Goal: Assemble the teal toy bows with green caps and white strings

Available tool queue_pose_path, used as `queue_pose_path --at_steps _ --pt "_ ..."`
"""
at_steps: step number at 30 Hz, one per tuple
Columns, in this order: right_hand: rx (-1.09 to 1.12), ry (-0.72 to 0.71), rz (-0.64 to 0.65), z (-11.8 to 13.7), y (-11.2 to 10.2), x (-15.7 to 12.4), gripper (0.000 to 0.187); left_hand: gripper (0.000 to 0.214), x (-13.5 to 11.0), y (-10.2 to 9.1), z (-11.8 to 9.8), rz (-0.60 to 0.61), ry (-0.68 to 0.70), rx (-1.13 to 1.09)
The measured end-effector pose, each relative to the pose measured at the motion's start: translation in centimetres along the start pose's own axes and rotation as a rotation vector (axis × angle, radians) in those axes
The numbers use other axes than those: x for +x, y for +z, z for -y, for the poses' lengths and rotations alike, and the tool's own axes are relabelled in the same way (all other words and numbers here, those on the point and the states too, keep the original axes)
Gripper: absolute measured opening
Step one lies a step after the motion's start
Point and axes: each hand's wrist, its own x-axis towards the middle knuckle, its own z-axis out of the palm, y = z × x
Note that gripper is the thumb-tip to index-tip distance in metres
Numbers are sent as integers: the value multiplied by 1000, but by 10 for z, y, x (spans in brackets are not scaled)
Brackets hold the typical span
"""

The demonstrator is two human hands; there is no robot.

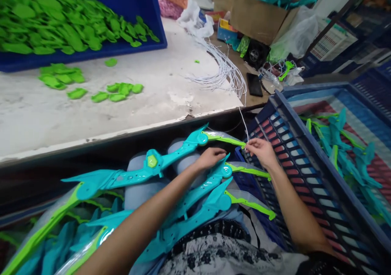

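A turquoise toy bow (140, 173) with lime-green limbs lies uppermost across my lap, and a green hexagon sits at its middle. At the tip of its right limb (224, 138), my right hand (261, 151) pinches a white string (243, 124) that runs up to the table edge. My left hand (210, 158) is just below that limb, with its fingers drawn together; what they hold, if anything, is hidden. Two more toy bows (218, 173) (214, 204) lie nearer my body, partly behind my left forearm.
A white table (171, 104) carries loose green pieces (122, 88), a blue bin (160, 43) of similar pieces, and a bundle of white strings (226, 69). At right stands a blue crate (281, 100) with turquoise and green bows inside. A cardboard box (247, 16) and small fan (256, 54) are farther back.
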Motion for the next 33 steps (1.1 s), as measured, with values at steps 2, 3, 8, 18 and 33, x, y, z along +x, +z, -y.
queue_pose_path --at_steps 2,3,8,18,33 --pt "17 -54 -100 -17 2 -13 25 30 17 12 -1 -11 -72 -139" --pt "3 -105 -152 -23 2 -15 23 31 24 17 -1 -12 -88 -202" --pt "-114 -322 -236 -36 4 -4 16 23 47 33 3 38 -24 -418" --pt "-302 -458 -193 -45 8 -6 12 13 61 45 7 160 -35 -474" --pt "-447 -368 -171 -41 6 -4 45 12 -9 -17 -20 -43 -7 -399"
